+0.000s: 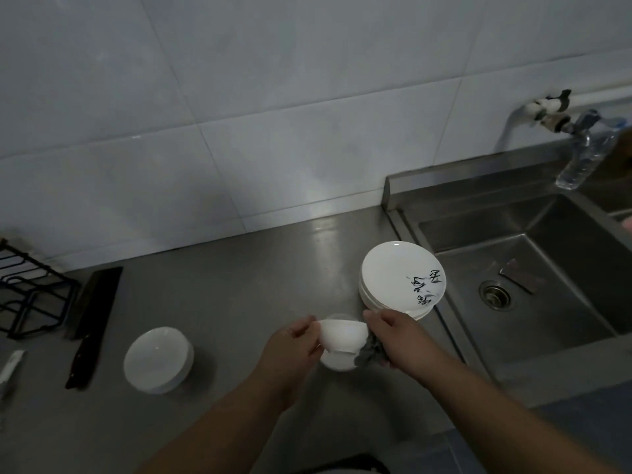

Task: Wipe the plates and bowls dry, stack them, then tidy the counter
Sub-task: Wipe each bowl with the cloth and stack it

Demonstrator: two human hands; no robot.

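Observation:
A small white bowl [343,335] is held tilted above the steel counter [239,289], and another white bowl [337,362] sits just beneath it. My left hand [290,350] grips the upper bowl by its left rim. My right hand [393,336] holds a grey cloth [369,352] against that bowl's right side. Just behind the hands, a stack of white plates [400,278] with dark brush lettering rests next to the sink. A stack of white bowls [159,359] sits to the left.
A dark cleaver [92,323] lies left of the bowl stack, beside a black wire rack [30,292]. A white tube [10,367] lies at the left edge. The steel sink [533,268] is at the right, with a tap [561,118] and a plastic bottle [584,159] hanging over it.

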